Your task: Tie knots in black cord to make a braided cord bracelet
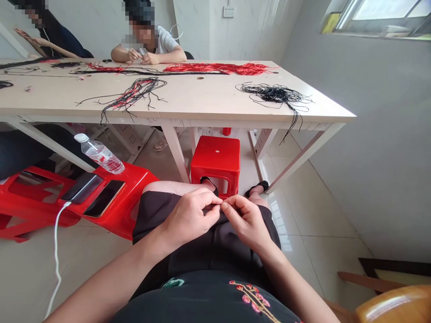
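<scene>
Over my lap, my left hand (197,213) and my right hand (245,220) meet at the fingertips. Both are closed in a pinch, thumb against forefinger. Whatever they hold is too small and dark to make out against the black shorts (212,251). On the table beyond lie a tangled bundle of black cords (278,94) at the right and a bundle of black and red cords (136,92) nearer the middle. Neither hand touches these bundles.
The pale table (208,101) spans the front, with red cords (218,68) along its far side. Two people sit behind it. A red stool (215,152) stands underneath. At left, another red stool (138,175) bears a water bottle (101,154), a phone (104,198) and a cabled power bank (82,187).
</scene>
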`<act>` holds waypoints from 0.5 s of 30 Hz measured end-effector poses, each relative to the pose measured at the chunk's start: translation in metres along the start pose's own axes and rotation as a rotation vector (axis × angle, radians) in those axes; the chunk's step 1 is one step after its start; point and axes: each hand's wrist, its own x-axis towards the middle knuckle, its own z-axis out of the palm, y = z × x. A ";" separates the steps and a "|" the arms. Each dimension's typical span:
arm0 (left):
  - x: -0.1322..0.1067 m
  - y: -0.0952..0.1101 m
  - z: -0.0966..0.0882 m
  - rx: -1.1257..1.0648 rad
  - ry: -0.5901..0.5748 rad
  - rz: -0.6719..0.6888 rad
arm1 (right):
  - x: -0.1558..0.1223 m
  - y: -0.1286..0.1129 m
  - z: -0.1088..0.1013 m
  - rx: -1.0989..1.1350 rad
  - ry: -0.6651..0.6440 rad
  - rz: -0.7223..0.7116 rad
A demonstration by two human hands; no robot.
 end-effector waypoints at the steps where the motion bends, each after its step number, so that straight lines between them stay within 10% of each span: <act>1: 0.000 -0.001 0.001 0.036 0.019 0.002 | -0.001 0.001 0.001 -0.037 0.004 -0.016; 15: 0.000 -0.001 0.005 -0.062 0.041 -0.089 | -0.004 0.005 0.006 -0.209 0.194 -0.249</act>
